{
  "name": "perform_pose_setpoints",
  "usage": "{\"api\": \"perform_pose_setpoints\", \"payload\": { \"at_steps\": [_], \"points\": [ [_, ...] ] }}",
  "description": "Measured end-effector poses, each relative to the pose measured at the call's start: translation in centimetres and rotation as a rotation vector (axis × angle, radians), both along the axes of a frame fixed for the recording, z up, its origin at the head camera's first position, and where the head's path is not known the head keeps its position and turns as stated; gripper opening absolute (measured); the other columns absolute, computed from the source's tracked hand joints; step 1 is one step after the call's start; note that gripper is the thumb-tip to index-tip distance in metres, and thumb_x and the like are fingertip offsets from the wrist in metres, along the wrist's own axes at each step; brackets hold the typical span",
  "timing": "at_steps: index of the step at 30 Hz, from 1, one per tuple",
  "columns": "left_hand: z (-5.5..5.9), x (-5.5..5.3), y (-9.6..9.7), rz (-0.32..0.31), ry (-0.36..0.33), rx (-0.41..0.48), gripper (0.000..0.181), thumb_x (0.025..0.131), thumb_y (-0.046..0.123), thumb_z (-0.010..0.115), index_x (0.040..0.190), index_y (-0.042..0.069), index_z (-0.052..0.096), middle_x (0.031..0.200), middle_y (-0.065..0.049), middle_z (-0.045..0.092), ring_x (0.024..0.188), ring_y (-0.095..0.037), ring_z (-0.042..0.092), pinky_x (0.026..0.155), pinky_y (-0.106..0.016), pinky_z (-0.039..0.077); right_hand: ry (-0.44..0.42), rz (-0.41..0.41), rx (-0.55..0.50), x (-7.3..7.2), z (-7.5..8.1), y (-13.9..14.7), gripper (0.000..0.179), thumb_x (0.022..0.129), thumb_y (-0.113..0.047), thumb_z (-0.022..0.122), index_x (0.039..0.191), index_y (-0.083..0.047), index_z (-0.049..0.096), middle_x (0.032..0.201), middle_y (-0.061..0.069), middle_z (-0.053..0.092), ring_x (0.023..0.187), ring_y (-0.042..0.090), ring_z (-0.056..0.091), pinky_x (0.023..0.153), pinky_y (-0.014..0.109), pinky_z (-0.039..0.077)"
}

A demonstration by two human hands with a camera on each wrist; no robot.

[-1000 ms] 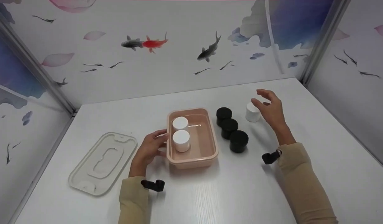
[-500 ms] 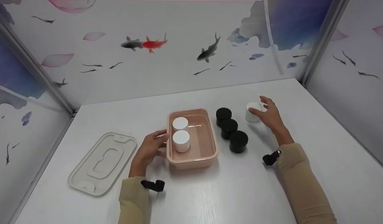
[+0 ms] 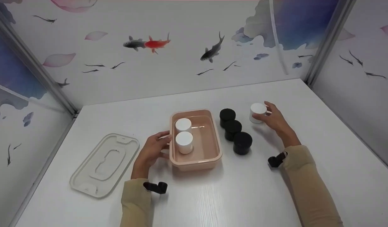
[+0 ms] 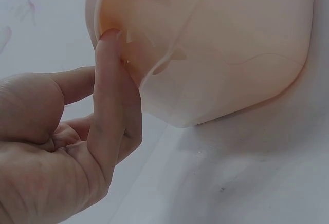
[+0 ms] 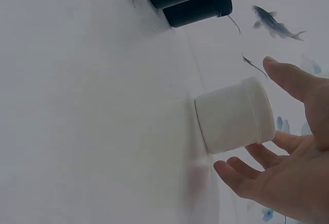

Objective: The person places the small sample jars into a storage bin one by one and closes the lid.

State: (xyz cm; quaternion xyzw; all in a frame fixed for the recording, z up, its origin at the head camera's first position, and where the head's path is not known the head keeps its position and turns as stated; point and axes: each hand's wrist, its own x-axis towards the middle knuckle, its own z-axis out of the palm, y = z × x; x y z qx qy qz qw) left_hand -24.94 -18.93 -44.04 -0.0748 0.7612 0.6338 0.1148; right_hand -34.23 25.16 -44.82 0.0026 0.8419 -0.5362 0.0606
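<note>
My left hand (image 3: 153, 149) rests at the left side of a pink plastic storage box (image 3: 196, 163), its fingertips up under the rim in the left wrist view. Inside the box, along its left wall, stand two white lidded jars, a near one (image 3: 184, 143) and a far one (image 3: 183, 124). My right hand (image 3: 275, 121) is around a third white jar (image 3: 257, 112) standing on the table. In the right wrist view the thumb is spread, with a gap to the jar's lid (image 5: 261, 110), and the other fingers reach behind it.
Three black lidded jars (image 3: 233, 129) stand in a slanting row between the box and the right hand. A pale rectangular lid (image 3: 102, 165) lies left of the left hand. Printed wall panels (image 3: 181, 75) bound the white table (image 3: 200, 198) at the back and sides.
My right hand has come down from above the white jar to its right side, with the thumb in front of it. The left hand and the box stay in place.
</note>
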Motion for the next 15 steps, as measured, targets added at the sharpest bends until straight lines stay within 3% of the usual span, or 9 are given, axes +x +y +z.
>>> {"api": "perform_pose_setpoints", "payload": {
  "at_steps": [10,15],
  "points": [
    [0.30,-0.03,0.22,0.012,-0.013,-0.009,0.049,0.101,0.031,0.060,0.145,0.013,0.051,0.125,-0.016,0.069,0.101,-0.023,0.072,0.066,-0.032,0.061,-0.001,-0.004,0.005,-0.14,-0.37,0.01,0.099,0.093,-0.039,0.071,0.162,-0.012,0.006,0.166,0.024,0.016,0.153,0.040,0.020,0.122,0.056,0.026],
    [0.37,-0.02,0.23,0.018,-0.022,-0.018,0.049,0.101,0.031,0.060,0.145,0.013,0.052,0.125,-0.016,0.069,0.101,-0.022,0.072,0.067,-0.032,0.061,0.021,-0.043,-0.012,-0.19,-0.46,-0.16,0.089,0.095,-0.030,0.069,0.161,-0.008,0.013,0.164,0.024,0.023,0.152,0.040,0.024,0.122,0.054,0.028]
  ]
}}
